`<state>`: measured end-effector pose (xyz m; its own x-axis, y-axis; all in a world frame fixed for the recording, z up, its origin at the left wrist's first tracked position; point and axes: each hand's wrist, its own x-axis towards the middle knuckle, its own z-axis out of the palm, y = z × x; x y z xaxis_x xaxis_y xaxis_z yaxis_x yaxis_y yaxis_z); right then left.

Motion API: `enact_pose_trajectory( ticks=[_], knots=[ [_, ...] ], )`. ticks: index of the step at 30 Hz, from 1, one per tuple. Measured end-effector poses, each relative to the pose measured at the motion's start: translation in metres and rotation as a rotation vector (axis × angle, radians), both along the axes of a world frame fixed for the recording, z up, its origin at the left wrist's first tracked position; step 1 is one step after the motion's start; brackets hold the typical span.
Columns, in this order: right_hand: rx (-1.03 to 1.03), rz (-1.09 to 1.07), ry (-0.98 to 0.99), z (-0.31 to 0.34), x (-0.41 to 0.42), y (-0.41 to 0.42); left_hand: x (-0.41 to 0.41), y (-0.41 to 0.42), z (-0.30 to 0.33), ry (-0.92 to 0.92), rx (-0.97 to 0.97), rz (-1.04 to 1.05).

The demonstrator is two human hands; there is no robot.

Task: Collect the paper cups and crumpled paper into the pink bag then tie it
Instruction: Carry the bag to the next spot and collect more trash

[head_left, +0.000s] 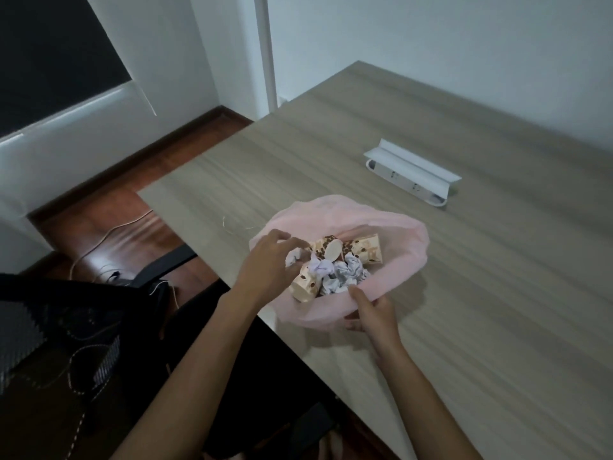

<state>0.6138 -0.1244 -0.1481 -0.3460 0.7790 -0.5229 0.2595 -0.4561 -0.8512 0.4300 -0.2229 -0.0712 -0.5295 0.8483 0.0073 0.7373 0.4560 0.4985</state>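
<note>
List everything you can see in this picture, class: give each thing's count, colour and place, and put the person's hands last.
pink bag: one, pale pink, open on the table near its front edge.
paper cups: at least three, cream with brown bean print, lying on their sides inside the bag.
crumpled paper: several balls, white, inside the bag among the cups.
table: one, grey-brown wood grain, fills the right of the view.
white box: one, long, lid raised, far side of the table.
string: one thin pale piece, on the table left of the bag.
chair: one, black mesh, lower left.
cable: one, pale, on the reddish wooden floor.
left hand: over the bag's left side, fingertips on a paper ball.
right hand: pinches the bag's near rim.
</note>
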Motion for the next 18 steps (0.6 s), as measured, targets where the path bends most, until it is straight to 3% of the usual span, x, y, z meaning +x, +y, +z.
enact_pose_trajectory(
  ticks=[9, 18],
  knots=[
    [-0.122, -0.011, -0.087, -0.005, 0.003, -0.065, -0.028, -0.073, 0.023, 0.03, -0.013, -0.035],
    [-0.087, -0.048, -0.066, 0.015, -0.02, -0.203, -0.079, -0.183, 0.049, 0.023, -0.119, -0.122]
  ],
)
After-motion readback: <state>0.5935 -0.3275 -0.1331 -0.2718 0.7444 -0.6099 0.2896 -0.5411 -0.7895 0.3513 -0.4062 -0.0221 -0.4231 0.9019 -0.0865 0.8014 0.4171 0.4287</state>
